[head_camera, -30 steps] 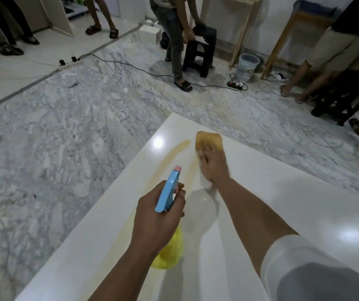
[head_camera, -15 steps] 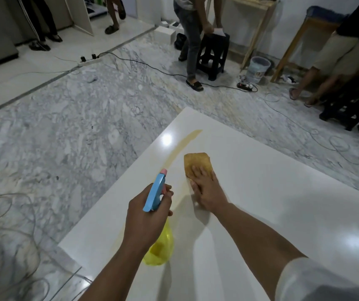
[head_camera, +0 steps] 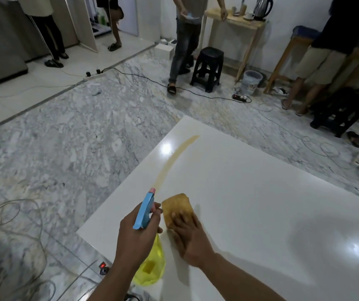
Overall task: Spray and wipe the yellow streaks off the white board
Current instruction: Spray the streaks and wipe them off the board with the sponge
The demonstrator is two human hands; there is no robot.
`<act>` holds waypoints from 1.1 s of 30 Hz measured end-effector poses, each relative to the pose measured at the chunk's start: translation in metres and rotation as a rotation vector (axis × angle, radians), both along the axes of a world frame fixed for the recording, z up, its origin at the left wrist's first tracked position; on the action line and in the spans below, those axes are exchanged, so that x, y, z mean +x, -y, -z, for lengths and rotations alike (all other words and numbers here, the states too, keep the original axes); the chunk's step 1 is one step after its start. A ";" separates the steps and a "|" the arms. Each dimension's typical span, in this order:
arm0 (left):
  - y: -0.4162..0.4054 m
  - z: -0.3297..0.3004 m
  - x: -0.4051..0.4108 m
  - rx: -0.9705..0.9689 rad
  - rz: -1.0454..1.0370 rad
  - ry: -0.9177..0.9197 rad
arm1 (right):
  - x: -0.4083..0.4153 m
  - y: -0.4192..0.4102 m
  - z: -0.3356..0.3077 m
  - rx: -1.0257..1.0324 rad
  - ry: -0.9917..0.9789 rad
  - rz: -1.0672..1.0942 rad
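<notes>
Here we are gripping a spray bottle (head_camera: pixel 147 242) in our left hand (head_camera: pixel 135 242), fingers curled round its neck below the blue trigger head with the pink nozzle pointing toward 12 o'clock; the yellow body is hanging under the fist, and its small label is too blurred for us to read. Our right hand (head_camera: pixel 190 234) is pressing flat, fingers straight, on a yellow-brown cloth (head_camera: pixel 177 206) lying on the white board (head_camera: pixel 261 203), just at 3 o'clock of the bottle's head. From the cloth a yellow streak (head_camera: pixel 175 156) is running toward 12 o'clock, curving to 1 o'clock at its far end, close along the board's left edge. The board is lying on a marble floor (head_camera: pixel 65 137) with loose cables (head_camera: pixel 18 224) at 9 o'clock. At 12 o'clock a black stool (head_camera: pixel 208 68) is standing beside a person in jeans (head_camera: pixel 185 42), with a bucket (head_camera: pixel 251 81) at 1 o'clock and a kettle (head_camera: pixel 262 7) on a wooden table (head_camera: pixel 235 20) behind; we are seeing no readable writing anywhere
</notes>
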State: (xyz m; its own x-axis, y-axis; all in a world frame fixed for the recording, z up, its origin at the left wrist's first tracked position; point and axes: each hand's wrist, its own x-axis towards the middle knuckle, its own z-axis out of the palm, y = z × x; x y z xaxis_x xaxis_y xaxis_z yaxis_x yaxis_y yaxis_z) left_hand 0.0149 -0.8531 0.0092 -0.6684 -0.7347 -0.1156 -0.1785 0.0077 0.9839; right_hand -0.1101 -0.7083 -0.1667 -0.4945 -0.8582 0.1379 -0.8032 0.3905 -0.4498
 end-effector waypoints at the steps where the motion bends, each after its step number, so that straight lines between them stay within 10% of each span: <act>1: -0.001 -0.001 -0.002 -0.002 0.006 0.006 | 0.007 -0.002 -0.003 -0.022 0.031 0.012; 10: 0.014 0.011 -0.049 -0.024 -0.010 0.052 | -0.042 0.011 -0.018 0.116 -0.126 -0.223; 16: 0.035 0.019 -0.097 -0.017 -0.004 0.057 | -0.151 0.047 -0.079 -0.465 1.310 0.749; 20: 0.040 0.008 -0.131 0.006 -0.004 0.027 | -0.280 0.048 -0.100 -0.719 1.845 0.779; 25: 0.040 0.012 -0.158 0.010 -0.010 0.019 | -0.393 0.061 -0.127 -0.692 1.309 0.785; 29: 0.041 0.020 -0.163 -0.006 -0.012 0.035 | -0.424 0.080 -0.114 -0.329 0.559 0.889; 33: 0.047 0.030 -0.150 -0.022 -0.036 0.058 | -0.405 0.094 -0.056 0.230 0.338 0.588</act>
State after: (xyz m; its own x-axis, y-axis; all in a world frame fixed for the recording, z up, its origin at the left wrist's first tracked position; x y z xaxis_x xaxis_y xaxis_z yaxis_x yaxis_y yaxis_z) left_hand -0.1355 -0.9003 -0.0204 -0.6345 -0.7607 -0.1365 -0.2356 0.0221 0.9716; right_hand -0.5150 -0.8025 -0.1109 -0.8677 -0.4256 -0.2570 -0.2619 0.8306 -0.4914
